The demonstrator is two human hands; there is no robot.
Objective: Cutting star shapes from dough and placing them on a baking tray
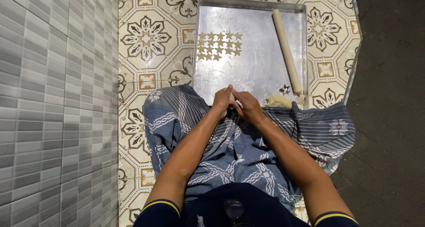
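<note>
Dough lump [233,98]: small, pale, pinched between both hands at the near edge of the metal tray [252,72], above the person's lap. Mostly hidden by fingers; its shape and long axis cannot be told. Left hand [222,100] and right hand [248,106] meet fingertip to fingertip, each grip clamped on the lump, forearms converging from the body. Judged: held close to the body and over the tray edge so the fingers can work it with elbows steady.

Tray lies flat on the patterned tile floor [146,41], its long sides running away from the person. Star-shaped dough cut-outs [219,45] sit in tight rows on the far left part of the tray, well apart from the hands; judged packed close to save room. Rolling pin [287,52] lies along the tray's right side, long axis running near-to-far, tilted slightly leftward at the far end, parked clear of the stars. Star cutter [284,89] rests near the pin's near end. A larger dough mass [279,101] sits at the near right corner, just beside the right hand. Blue patterned cloth [230,147] covers the lap. Grey tiled wall [53,98] to the left.
</note>
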